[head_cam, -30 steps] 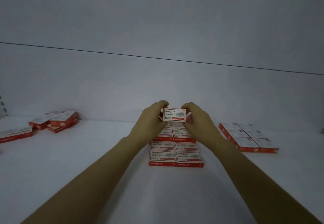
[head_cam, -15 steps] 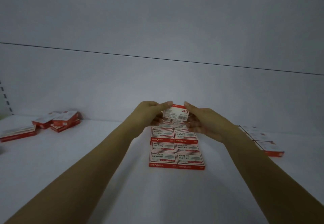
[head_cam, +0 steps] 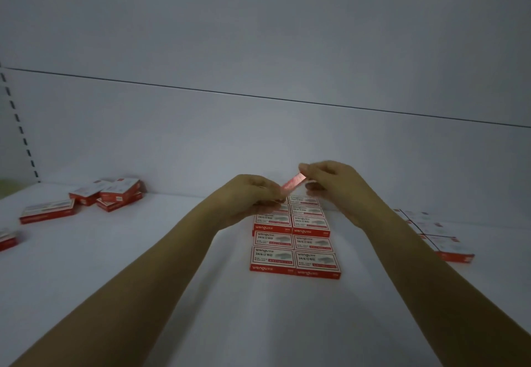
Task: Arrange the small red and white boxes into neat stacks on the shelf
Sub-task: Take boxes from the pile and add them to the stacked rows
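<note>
- Shelf: white, flat, dimly lit; carries all the boxes.
- Central block: red and white boxes laid flat in two tidy columns, edges touching, running back toward the rear wall. The far rows are partly hidden by the hands.
- Flat group: more boxes at the right, laid side by side, well apart from the central block.
- Loose boxes: untidy heap at the left, some overlapping and askew; not yet arranged.
- Left hand: fingers curled, gripping the lower end of the held box.
- Right hand: thumb and forefinger pinch the upper end.
- Held box: in the air above the back of the central block, tilted, seen nearly edge-on, motion-blurred.
- Handling, judged: small stiff card box, light, smooth-faced and so a little slippery. Best taken by the short ends or long edges, not squeezed across the broad faces. Set it down flat and flush; a nudge would shift its neighbours.
</note>
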